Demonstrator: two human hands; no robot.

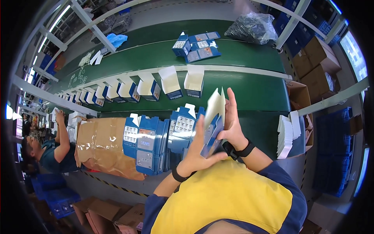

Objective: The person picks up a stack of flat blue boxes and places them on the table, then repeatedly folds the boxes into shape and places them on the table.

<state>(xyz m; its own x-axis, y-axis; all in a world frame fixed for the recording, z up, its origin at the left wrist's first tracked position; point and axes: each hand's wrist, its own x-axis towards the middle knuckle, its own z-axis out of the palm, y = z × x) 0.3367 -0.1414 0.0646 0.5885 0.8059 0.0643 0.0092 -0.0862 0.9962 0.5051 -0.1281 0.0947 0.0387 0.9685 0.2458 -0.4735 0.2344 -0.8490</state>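
Between my two hands stands a blue folding carton (215, 114), its white inside showing through the open top. My left hand (198, 150) presses along its left side, thumb low near the bottom. On the opposite side, my right hand (233, 126) holds it with the fingers pointing up and the thumb against the panel. The carton's lower end is partly hidden by the hands. Just left of my hands lie flat blue cartons (183, 126), and a larger stack of flat cartons (148, 144) leans beside them. Both wrists wear black bands.
Open-topped cartons (194, 82) line the green conveyor (249, 89) ahead. Beyond the rail (241, 70) lie unfolded cartons (202, 48) and a plastic bag (252, 29). White folded papers (285, 136) stand at right. A brown cardboard box (103, 140) and a co-worker (52, 150) are left.
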